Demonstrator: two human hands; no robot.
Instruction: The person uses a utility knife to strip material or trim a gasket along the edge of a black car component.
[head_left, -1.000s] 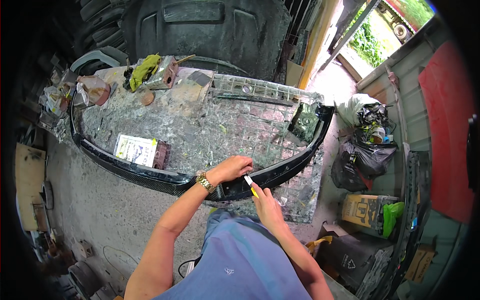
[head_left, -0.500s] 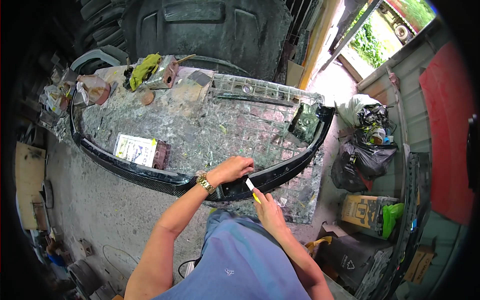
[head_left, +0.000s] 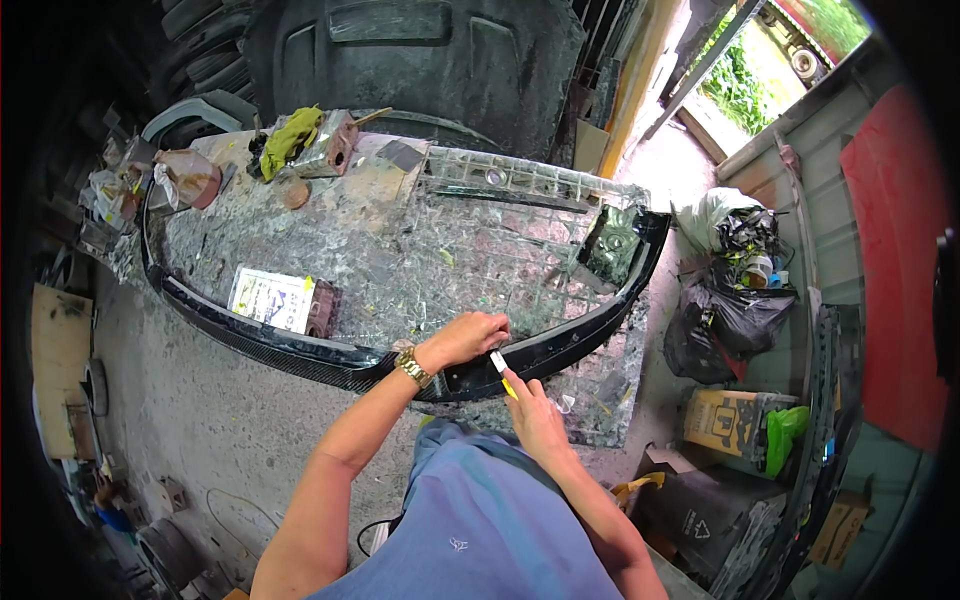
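the fingers of the right hand (head_left: 538,420) are wrapped around a yellow-handled tool (head_left: 509,386), its pale tip near the left hand (head_left: 464,340), whose fingers are curled, on what i cannot tell, by a long black strip (head_left: 572,350) curving along the stained table (head_left: 400,245).

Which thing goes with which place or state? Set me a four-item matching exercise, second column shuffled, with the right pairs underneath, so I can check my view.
Things:
1. Slim tool
2. Watch
3. Long black part
4. Bag

Places and states:
A. Bright green, near a brown cardboard box
B. Curved, both ends bending away from the person
C. Partly yellow, held in the right grip
D. Gold-coloured, around the left wrist

Right pairs: 1-C, 2-D, 3-B, 4-A
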